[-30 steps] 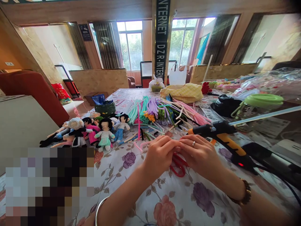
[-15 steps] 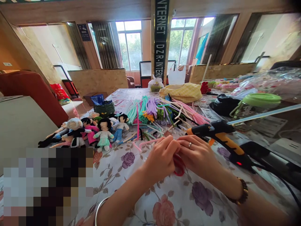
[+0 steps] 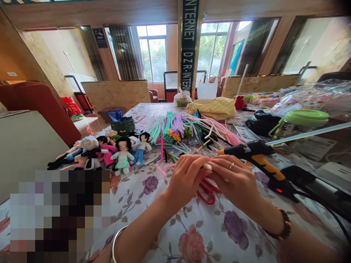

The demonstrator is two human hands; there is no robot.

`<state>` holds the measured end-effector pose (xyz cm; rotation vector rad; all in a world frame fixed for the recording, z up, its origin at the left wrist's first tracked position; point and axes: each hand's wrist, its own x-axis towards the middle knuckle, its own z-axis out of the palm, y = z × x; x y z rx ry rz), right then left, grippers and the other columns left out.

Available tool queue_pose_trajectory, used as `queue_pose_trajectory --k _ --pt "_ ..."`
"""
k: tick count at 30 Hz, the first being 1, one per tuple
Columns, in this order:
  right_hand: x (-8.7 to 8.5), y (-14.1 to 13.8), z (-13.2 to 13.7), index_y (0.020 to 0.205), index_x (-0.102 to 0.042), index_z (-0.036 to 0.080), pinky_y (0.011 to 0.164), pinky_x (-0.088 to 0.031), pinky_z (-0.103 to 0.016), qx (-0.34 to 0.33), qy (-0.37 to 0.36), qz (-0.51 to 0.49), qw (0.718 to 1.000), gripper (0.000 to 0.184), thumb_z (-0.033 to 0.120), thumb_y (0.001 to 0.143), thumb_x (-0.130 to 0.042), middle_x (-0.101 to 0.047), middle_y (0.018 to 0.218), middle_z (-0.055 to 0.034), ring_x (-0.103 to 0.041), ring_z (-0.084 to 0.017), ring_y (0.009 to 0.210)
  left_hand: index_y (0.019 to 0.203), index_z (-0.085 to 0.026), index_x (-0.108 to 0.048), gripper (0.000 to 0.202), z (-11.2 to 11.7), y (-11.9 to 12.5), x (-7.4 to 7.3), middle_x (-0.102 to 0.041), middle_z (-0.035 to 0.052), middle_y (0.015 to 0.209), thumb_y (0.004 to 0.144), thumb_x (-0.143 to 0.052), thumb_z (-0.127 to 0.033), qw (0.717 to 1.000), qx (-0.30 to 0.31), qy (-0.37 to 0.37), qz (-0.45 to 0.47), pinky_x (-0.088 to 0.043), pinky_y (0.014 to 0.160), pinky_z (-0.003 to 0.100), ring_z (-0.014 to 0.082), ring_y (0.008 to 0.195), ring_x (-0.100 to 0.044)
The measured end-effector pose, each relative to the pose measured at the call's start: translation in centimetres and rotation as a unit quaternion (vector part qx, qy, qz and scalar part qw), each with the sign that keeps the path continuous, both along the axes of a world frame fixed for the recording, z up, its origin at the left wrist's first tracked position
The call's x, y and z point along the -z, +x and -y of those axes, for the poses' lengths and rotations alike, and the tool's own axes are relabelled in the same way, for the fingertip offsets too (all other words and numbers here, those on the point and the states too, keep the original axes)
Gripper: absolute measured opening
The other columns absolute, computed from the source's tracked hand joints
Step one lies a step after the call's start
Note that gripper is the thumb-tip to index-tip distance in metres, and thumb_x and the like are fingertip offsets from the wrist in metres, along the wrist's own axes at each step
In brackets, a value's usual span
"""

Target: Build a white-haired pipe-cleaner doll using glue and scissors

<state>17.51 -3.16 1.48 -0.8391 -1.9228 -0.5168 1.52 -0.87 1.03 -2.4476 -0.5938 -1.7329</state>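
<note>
My left hand [image 3: 185,179] and my right hand [image 3: 237,180] meet over the middle of the flowered tablecloth [image 3: 128,219], fingertips pinched together. Whatever they hold is mostly hidden; only a small dark bit shows between the fingers. Under them lie red looped handles [image 3: 207,195], which look like those of scissors; their blades are out of sight. A bent pink pipe cleaner [image 3: 163,168] rests just left of my left hand. Right of my right hand, a black and orange glue gun [image 3: 263,164] has a long clear glue stick [image 3: 309,133] in it and a red light on.
Several pipe-cleaner dolls [image 3: 120,155] sit at the left, before a dark green basket [image 3: 123,126]. Colourful pipe cleaners [image 3: 178,128] are heaped beyond my hands. A yellow checked pouch [image 3: 214,107] lies farther back; a green-lidded jar [image 3: 304,118] stands right. Someone's blurred-out shape fills the lower left.
My hands have opened out a little, with fingers straighter and the right hand shifted slightly right. More of the red handles shows beneath them. The view has moved slightly.
</note>
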Motion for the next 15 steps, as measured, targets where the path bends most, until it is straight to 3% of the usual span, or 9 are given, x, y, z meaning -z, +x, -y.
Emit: queue_pose_trajectory --k 3,6,9,12,15 --pt "-0.16 -0.14 0.17 0.092 -0.067 0.020 0.078 -0.053 -0.037 0.009 0.005 -0.022 1.000 0.015 0.010 0.082 -0.061 -0.072 0.090 -0.0057 -0.064 -0.020 0.083 0.110 -0.021 -0.052 0.021 -0.05 -0.22 -0.38 -0.064 0.0062 0.098 0.090 -0.049 -0.019 0.997 -0.031 -0.037 0.065 -0.047 0.082 0.031 0.0164 0.093 -0.057" --pt "-0.44 -0.12 0.25 0.089 -0.069 0.022 0.076 -0.053 -0.038 0.037 0.023 -0.042 0.998 0.013 0.014 0.083 -0.062 -0.070 0.096 -0.0068 -0.063 -0.021 0.086 0.103 -0.021 -0.056 0.016 -0.29 -0.36 -0.52 -0.063 0.0060 0.096 0.092 -0.045 -0.026 0.978 -0.063 -0.134 0.149 -0.046 0.076 0.030 0.0157 0.086 -0.058" --pt "-0.76 0.03 0.37 0.086 -0.071 0.026 0.073 -0.053 -0.038 0.063 0.060 -0.048 0.995 0.013 0.015 0.082 -0.064 -0.067 0.095 -0.0062 -0.062 -0.022 0.084 0.089 -0.019 -0.060 0.024 -0.46 -0.25 -0.56 -0.063 0.0036 0.085 0.092 -0.044 -0.038 0.950 -0.034 -0.244 0.193 -0.045 0.068 0.027 0.0140 0.074 -0.057" --pt "-0.78 0.31 0.49 0.088 -0.070 0.028 0.076 -0.053 -0.040 0.062 0.088 -0.037 0.994 0.018 0.012 0.079 -0.067 -0.065 0.095 -0.0058 -0.061 -0.022 0.085 0.080 -0.017 -0.063 0.039 -0.50 0.06 -0.73 -0.062 0.0028 0.073 0.089 -0.043 -0.050 0.892 0.045 -0.378 0.243 -0.045 0.065 0.027 0.0132 0.065 -0.056" --pt "-0.38 0.73 0.37 0.093 -0.069 0.030 0.081 -0.052 -0.043 0.059 0.098 -0.027 0.993 0.026 0.010 0.077 -0.069 -0.064 0.098 -0.0041 -0.061 -0.023 0.090 0.076 -0.014 -0.065 0.052 -0.77 0.28 -0.96 -0.062 0.0031 0.063 0.084 -0.042 -0.060 0.793 0.146 -0.514 0.293 -0.047 0.063 0.028 0.0135 0.057 -0.056"
